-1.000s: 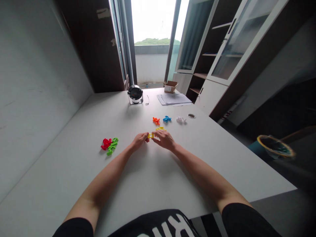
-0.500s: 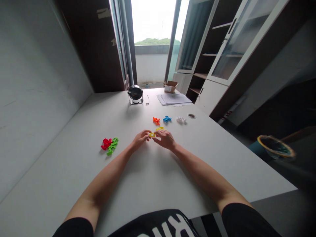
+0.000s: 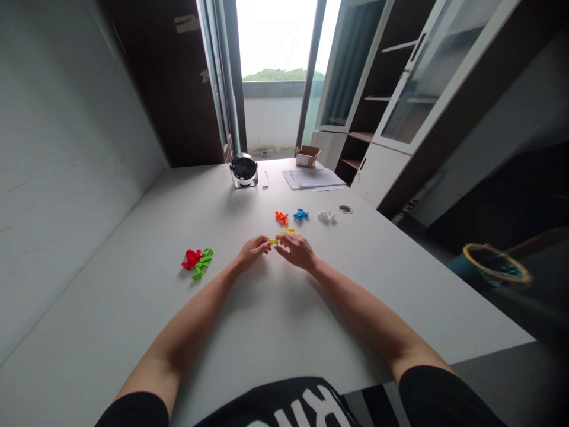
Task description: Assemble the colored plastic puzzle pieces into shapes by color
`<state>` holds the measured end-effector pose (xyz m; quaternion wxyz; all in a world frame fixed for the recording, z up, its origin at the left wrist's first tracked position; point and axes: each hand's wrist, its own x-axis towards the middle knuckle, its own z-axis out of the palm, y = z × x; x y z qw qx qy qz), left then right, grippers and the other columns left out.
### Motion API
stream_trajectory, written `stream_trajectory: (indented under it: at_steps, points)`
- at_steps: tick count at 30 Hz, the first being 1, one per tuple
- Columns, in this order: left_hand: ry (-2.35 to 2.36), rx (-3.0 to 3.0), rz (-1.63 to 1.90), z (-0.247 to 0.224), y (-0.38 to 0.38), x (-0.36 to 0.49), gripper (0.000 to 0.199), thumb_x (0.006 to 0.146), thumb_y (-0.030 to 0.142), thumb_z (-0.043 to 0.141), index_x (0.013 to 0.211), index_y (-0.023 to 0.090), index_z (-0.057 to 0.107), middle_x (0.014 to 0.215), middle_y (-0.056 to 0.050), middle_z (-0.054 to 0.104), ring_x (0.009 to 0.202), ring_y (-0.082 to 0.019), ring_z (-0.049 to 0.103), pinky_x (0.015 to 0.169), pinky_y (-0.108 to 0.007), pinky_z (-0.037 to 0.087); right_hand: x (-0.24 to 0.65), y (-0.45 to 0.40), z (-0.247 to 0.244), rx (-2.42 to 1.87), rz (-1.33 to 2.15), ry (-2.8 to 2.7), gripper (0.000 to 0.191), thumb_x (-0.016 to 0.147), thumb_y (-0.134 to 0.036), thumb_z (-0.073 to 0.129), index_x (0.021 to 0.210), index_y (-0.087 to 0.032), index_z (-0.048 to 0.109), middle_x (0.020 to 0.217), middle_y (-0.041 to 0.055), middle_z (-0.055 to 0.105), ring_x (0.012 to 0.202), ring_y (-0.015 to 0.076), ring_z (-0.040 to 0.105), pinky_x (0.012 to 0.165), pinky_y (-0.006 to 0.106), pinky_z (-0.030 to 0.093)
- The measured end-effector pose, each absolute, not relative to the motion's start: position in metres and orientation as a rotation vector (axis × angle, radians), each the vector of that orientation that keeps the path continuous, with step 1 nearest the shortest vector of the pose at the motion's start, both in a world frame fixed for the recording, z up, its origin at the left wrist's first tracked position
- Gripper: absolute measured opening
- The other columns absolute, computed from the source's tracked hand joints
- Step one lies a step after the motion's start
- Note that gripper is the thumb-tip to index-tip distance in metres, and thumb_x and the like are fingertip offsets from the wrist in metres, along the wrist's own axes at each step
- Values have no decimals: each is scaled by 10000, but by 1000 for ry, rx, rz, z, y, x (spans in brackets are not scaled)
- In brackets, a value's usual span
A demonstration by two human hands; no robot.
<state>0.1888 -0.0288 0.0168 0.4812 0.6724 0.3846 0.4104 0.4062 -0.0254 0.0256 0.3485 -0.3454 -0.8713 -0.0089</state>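
Observation:
Between my hands is a small yellow piece (image 3: 272,241), seen nearly edge-on. My left hand (image 3: 254,250) is closed on its left end. My right hand (image 3: 297,250) is at its right end, thumb and fingers bent around it; whether they grip it is too small to tell. More yellow pieces (image 3: 291,230) lie just behind my right fingers. Farther back are small piles of orange pieces (image 3: 281,217), blue pieces (image 3: 301,214) and clear white pieces (image 3: 326,216). Red pieces (image 3: 192,259) and green pieces (image 3: 203,264) lie touching, left of my left forearm.
The white table (image 3: 267,332) bears a round black device on a stand (image 3: 244,169), papers (image 3: 313,178), an open cardboard box (image 3: 307,156) and a round hole (image 3: 345,209). A wall borders the left side; cabinets stand at the right.
The yellow piece between my hands has turned from showing its face with a hole to lying nearly edge-on. Both hands have barely moved.

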Motion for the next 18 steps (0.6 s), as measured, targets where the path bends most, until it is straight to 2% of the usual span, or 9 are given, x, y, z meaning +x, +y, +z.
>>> stream_trajectory:
  at_steps: [7,18]
  points:
    - [968,1664,976,17,-30,188,341,918,463,529,846,151,644,785,-44,682,720,-151,613,719,-269,468,406,-23,23,-856,-54,-2278,186,987,-338,536,1126,-217,564,873,42,656,739,178,589,747,303,447]
    - [1024,1747,928,17,-29,187,466,951,525,439,795,148,664,750,-51,684,710,-165,606,718,-272,450,406,-24,25,-854,-67,-2278,131,986,-305,524,1068,-218,579,834,31,642,707,167,572,732,292,428]
